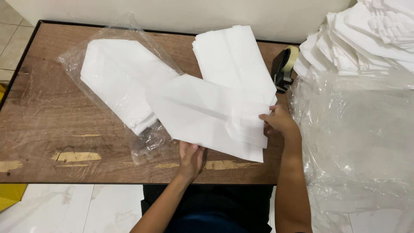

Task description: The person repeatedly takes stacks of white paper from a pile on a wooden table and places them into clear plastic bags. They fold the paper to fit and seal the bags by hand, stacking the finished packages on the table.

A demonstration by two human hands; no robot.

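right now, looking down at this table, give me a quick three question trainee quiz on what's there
1. True or false: the left hand grips the near edge of the folded white paper bag.
2. Which side of the bag does the right hand hold? A) the pointed end B) the end with the folded flap C) neither
3. What wraps the stack of white bags at the left of the wooden table?

Key: 1 true. 2 B. 3 clear plastic wrap. A tape dispenser stands beyond the right hand.
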